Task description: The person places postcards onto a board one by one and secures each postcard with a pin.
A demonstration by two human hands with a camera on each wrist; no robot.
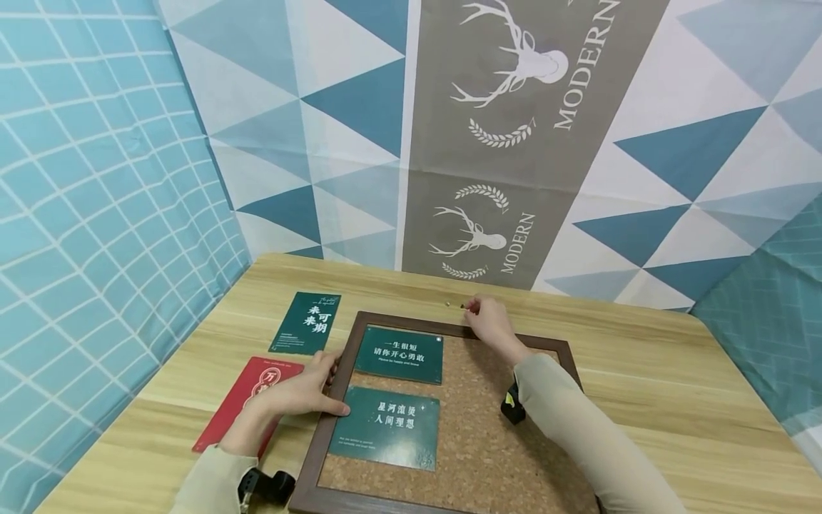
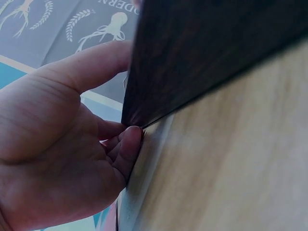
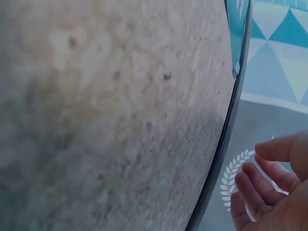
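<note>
A cork board (image 1: 488, 428) with a brown wooden frame lies on the table. My left hand (image 1: 302, 389) grips its left side: the thumb lies over the frame, its tip by the lower green card (image 1: 388, 435), and the fingers bend at the outer edge. Above that card is another green card (image 1: 399, 357), with a small pale pin (image 3: 237, 67) at one corner. My right hand (image 1: 491, 325) reaches past the frame's far edge with fingers loosely bent. Near its fingertips are a tiny dark item (image 1: 462, 306) and a tiny gold-coloured item (image 1: 447, 304). No held thing shows in the right wrist view.
Left of the board lie a green card with white writing (image 1: 305, 323) and a red card (image 1: 231, 407), partly behind my left hand and forearm. The wooden table (image 1: 674, 385) extends to the right. Patterned cloth (image 1: 359, 143) hangs behind the table's far edge.
</note>
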